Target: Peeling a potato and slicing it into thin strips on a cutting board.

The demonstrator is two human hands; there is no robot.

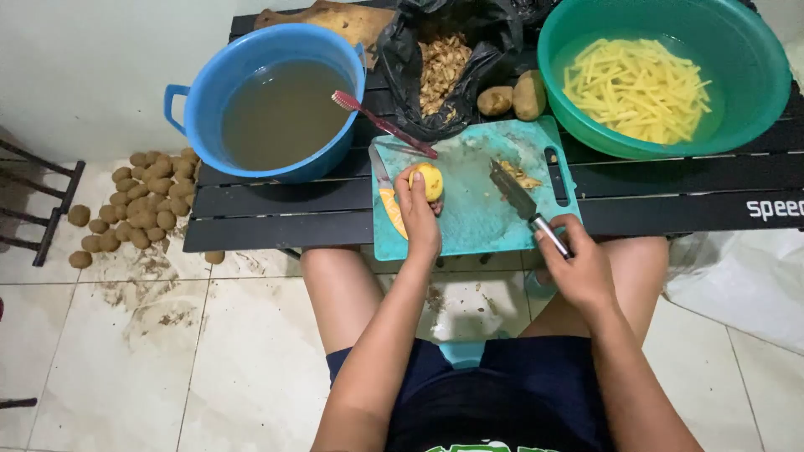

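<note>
Left hand (419, 213) holds peeled potato (430, 180) (right hand (578, 266) grips knife (521, 201))

White lettering (775, 208) on black table edge, right

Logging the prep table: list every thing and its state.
left hand: holds peeled potato on cutting board
right hand: grips knife
blue tub: full of murky water
green basin: potato strips in water
black bag: open, holds peels

My black table (276, 201) holds a blue tub (251, 59), a green bowl (754, 84), a black bag (494, 33) and my teal cutting board (477, 218). Brown potatoes (138, 205) lie on the floor (117, 351) at the left.
</note>
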